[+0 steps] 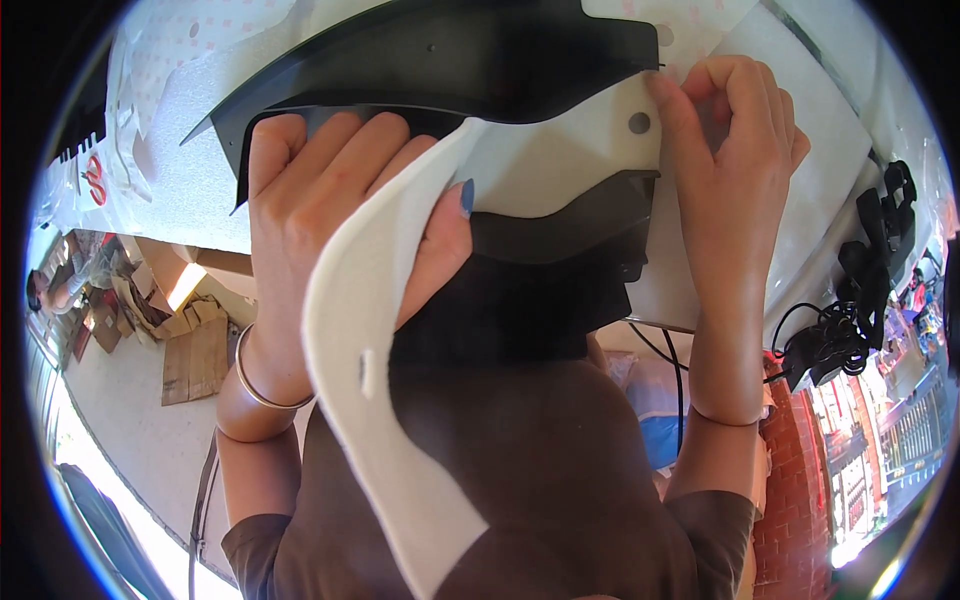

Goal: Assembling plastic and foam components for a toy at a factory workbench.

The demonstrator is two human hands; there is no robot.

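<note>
A long curved strip of soft white sheet, felt or foam by its look, has a round hole near one end and a slot further along. Its far right part lies against a glossy black curved panel, and the rest folds over and hangs down in front of my torso. My left hand is closed around strip and panel, fingers curled over the far edge and thumb inside the fold. At the far right corner, my right hand pinches the strip's end between thumb and index finger. A black curved panel also shows just beyond.
The white-covered table extends beyond the panels. Black cables and straps lie at the right edge. Cardboard pieces stand on the floor at left, with a person further off. Red brickwork shows at lower right.
</note>
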